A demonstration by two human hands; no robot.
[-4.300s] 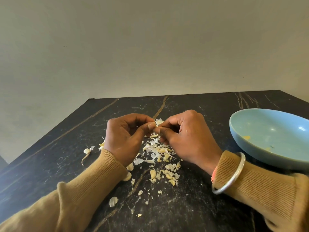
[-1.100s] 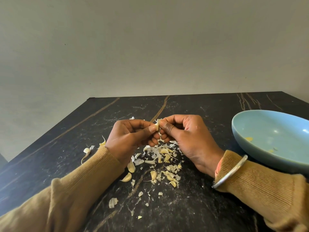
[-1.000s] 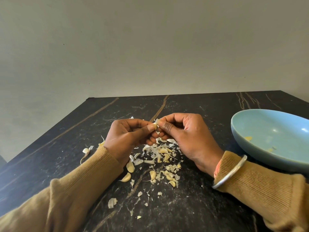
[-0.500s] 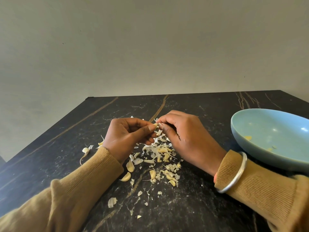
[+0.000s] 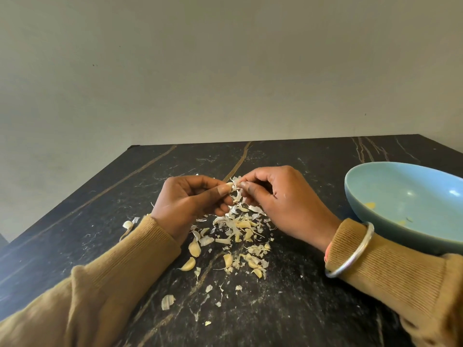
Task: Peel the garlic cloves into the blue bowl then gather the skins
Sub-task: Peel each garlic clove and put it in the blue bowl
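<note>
My left hand point(image 5: 190, 204) pinches a small garlic clove point(image 5: 229, 184) between thumb and fingers, held above the table. My right hand point(image 5: 278, 201) pinches a flake of white skin point(image 5: 235, 182) at the clove's tip, fingertips touching the left hand's. Under both hands lies a pile of garlic skins point(image 5: 238, 226) mixed with pale cloves. The blue bowl point(image 5: 411, 196) sits at the right, with a few yellowish bits inside.
Loose cloves point(image 5: 195, 249) and skin scraps point(image 5: 167, 301) are scattered toward me on the black marble table point(image 5: 100, 211). One clove with skin point(image 5: 127, 225) lies left of my left sleeve. A bare wall stands behind the table's far edge.
My right hand has rolled back so its fingers face up and pulls a flake of skin off the clove. The left hand has stayed in place.
</note>
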